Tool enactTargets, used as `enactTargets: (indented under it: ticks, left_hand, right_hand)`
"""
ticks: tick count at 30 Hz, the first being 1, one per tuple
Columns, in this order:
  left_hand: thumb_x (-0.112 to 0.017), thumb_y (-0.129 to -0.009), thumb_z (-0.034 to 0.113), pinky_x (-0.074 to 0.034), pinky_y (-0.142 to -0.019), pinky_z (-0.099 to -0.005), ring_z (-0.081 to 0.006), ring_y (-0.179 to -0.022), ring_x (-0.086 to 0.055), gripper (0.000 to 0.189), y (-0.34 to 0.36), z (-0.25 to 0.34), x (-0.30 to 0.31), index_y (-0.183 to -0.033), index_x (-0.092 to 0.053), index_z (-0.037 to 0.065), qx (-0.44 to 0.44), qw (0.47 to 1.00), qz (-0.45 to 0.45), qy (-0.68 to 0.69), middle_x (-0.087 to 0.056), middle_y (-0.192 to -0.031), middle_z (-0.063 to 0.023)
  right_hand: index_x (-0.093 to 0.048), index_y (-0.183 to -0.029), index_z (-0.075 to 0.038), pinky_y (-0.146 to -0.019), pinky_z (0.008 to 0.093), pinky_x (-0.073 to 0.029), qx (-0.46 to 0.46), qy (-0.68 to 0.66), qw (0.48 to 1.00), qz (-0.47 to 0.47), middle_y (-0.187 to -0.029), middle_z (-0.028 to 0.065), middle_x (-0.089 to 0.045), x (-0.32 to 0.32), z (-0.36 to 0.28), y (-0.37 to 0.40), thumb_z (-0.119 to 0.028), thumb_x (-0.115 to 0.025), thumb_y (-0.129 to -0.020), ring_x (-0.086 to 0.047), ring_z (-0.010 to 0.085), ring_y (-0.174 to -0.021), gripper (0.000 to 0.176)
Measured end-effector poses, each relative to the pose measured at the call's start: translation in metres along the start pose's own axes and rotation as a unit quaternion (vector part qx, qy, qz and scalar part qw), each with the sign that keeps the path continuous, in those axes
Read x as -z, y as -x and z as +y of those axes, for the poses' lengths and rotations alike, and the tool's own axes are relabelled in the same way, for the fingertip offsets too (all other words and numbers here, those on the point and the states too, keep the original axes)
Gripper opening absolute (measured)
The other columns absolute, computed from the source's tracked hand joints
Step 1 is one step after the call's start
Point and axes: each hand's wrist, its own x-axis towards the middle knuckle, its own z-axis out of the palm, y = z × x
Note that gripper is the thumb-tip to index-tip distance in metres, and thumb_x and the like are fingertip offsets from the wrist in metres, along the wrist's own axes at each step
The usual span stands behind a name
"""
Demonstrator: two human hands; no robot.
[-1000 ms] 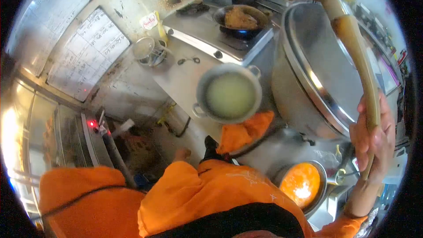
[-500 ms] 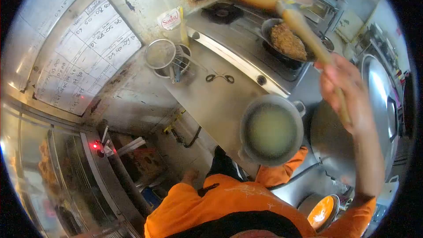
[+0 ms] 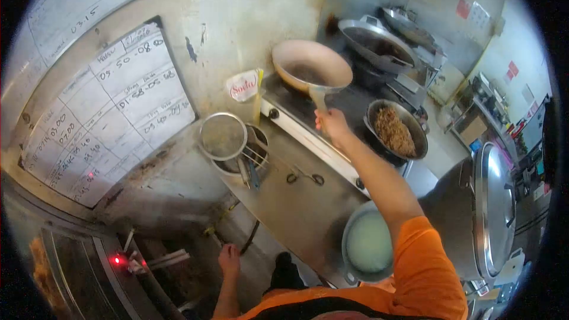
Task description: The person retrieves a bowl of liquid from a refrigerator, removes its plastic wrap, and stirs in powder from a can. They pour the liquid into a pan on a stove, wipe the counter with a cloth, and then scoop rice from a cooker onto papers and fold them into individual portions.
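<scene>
My right hand (image 3: pixel 333 125) is closed around the handle of a beige frying pan (image 3: pixel 296 59), which sits over the stove's left burner with its inside in view. Right of it, a dark pan (image 3: pixel 419 133) holds a heap of browned food (image 3: pixel 394 132). Low by my left side hangs my left hand (image 3: pixel 229 259), its fingers curled in with nothing visible in them. Below my right forearm stands a pot of pale, cloudy liquid (image 3: pixel 368 242), partly covered by the orange sleeve.
On the steel counter lie scissors (image 3: pixel 305 176). A strainer (image 3: pixel 223 136) rests over a metal container beside a Sovia packet (image 3: pixel 243 86). A big lidded pot (image 3: pixel 456 213) stands to the right. Behind the stove is a large wok (image 3: pixel 376 44). A whiteboard (image 3: pixel 112 109) hangs on the wall.
My right hand has brought the frying pan from high in front of me down to the left burner. The view has shifted, showing more of the stove and wall.
</scene>
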Motion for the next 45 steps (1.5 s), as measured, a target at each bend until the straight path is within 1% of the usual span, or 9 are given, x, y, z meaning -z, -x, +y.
enactTargets:
  ticks: [11, 16, 19, 21, 28, 34, 40, 44, 45]
  left_hand:
    - [-0.049, -0.087, 0.017, -0.044, -0.075, -0.0418, -0.0389, -0.088, -0.055, 0.028, -0.226, 0.273, -0.097, -0.105, -0.051, -0.004, -0.462, 0.887, -0.013, -0.009, -0.055, -0.091, -0.0234]
    - [-0.043, -0.088, 0.015, -0.048, -0.078, -0.0427, -0.0390, -0.093, -0.057, 0.033, -0.354, 0.256, -0.206, -0.114, -0.042, -0.005, -0.349, 0.866, -0.016, -0.358, -0.053, -0.105, -0.0257]
    - [-0.041, -0.088, 0.013, -0.049, -0.079, -0.0432, -0.0380, -0.096, -0.057, 0.027, -0.344, 0.284, -0.199, -0.110, -0.044, -0.003, -0.211, 0.935, -0.077, -0.274, -0.053, -0.108, -0.0252]
    - [-0.041, -0.088, 0.013, -0.049, -0.079, -0.0427, -0.0379, -0.095, -0.057, 0.027, -0.342, 0.288, -0.194, -0.109, -0.045, -0.003, -0.222, 0.934, -0.065, -0.273, -0.053, -0.107, -0.0252]
    - [-0.041, -0.088, 0.017, -0.049, -0.075, -0.0414, -0.0347, -0.089, -0.060, 0.024, -0.359, 0.275, -0.208, -0.096, -0.055, -0.001, -0.327, 0.893, -0.038, -0.306, -0.058, -0.098, -0.0227]
    - [-0.043, -0.086, 0.029, -0.053, -0.048, -0.0379, -0.0312, -0.049, -0.061, 0.042, -0.386, 0.268, -0.222, -0.090, -0.054, -0.011, 0.035, 0.987, -0.128, 0.089, -0.059, -0.065, -0.0234]
    - [-0.043, -0.088, 0.034, -0.050, -0.042, -0.0392, -0.0276, -0.050, -0.061, 0.047, -0.362, 0.287, -0.201, -0.085, -0.055, -0.011, 0.073, 0.973, -0.161, 0.148, -0.058, -0.063, -0.0212]
    - [-0.050, -0.085, 0.033, -0.048, -0.050, -0.0434, -0.0317, -0.058, -0.062, 0.040, -0.353, 0.320, -0.147, -0.084, -0.057, -0.007, -0.005, 0.972, -0.218, -0.085, -0.060, -0.068, -0.0212]
    - [-0.052, -0.084, 0.031, -0.049, -0.056, -0.0426, -0.0337, -0.062, -0.061, 0.034, -0.375, 0.309, -0.148, -0.085, -0.057, -0.003, -0.283, 0.934, -0.117, -0.182, -0.060, -0.073, -0.0199]
  right_hand:
    - [-0.050, -0.084, 0.007, -0.050, 0.0281, -0.045, -0.035, 0.002, 0.998, 0.046, -0.068, 0.0090, -0.058, -0.034, 0.012, -0.043, -0.019, -0.058, -0.084, -0.056, 0.0143, -0.055, 0.027]
    - [-0.048, -0.092, 0.005, -0.052, 0.0283, -0.046, -0.054, -0.119, 0.991, 0.027, -0.079, 0.0116, -0.058, -0.033, 0.018, -0.051, -0.023, -0.055, -0.087, -0.059, 0.0166, -0.059, 0.029]
    - [-0.047, -0.104, 0.001, -0.061, 0.0255, -0.048, -0.104, -0.141, 0.983, -0.055, -0.088, 0.0125, -0.057, -0.018, 0.014, -0.043, -0.024, -0.049, -0.090, -0.058, 0.0161, -0.069, 0.029]
    - [-0.036, -0.123, 0.004, -0.074, 0.0340, -0.049, -0.016, 0.097, 0.993, -0.072, -0.101, 0.0174, -0.059, -0.008, 0.015, -0.036, -0.023, -0.052, -0.088, -0.062, 0.0221, -0.087, 0.048]
    - [-0.034, -0.130, -0.003, -0.083, 0.0334, -0.046, 0.185, 0.194, 0.962, -0.059, -0.116, 0.0144, -0.053, 0.060, -0.049, 0.067, -0.017, -0.056, -0.086, -0.058, 0.0212, -0.095, 0.051]
    - [-0.036, -0.128, -0.002, -0.084, 0.0320, -0.044, 0.203, 0.188, 0.961, 0.011, -0.112, 0.0144, -0.054, 0.104, -0.069, 0.121, -0.012, -0.055, -0.085, -0.057, 0.0205, -0.092, 0.048]
    - [-0.037, -0.128, -0.001, -0.081, 0.0323, -0.044, 0.207, 0.249, 0.944, 0.063, -0.107, 0.0153, -0.057, 0.117, -0.082, 0.165, -0.012, -0.054, -0.084, -0.058, 0.0206, -0.087, 0.049]
    - [-0.040, -0.125, 0.001, -0.078, 0.0320, -0.045, 0.207, 0.256, 0.940, 0.094, -0.104, 0.0151, -0.058, 0.132, -0.079, 0.188, -0.012, -0.053, -0.084, -0.058, 0.0194, -0.083, 0.046]
    - [-0.042, -0.124, 0.001, -0.077, 0.0314, -0.045, 0.191, 0.265, 0.939, 0.112, -0.102, 0.0148, -0.058, 0.136, -0.078, 0.194, -0.012, -0.053, -0.083, -0.058, 0.0189, -0.082, 0.044]
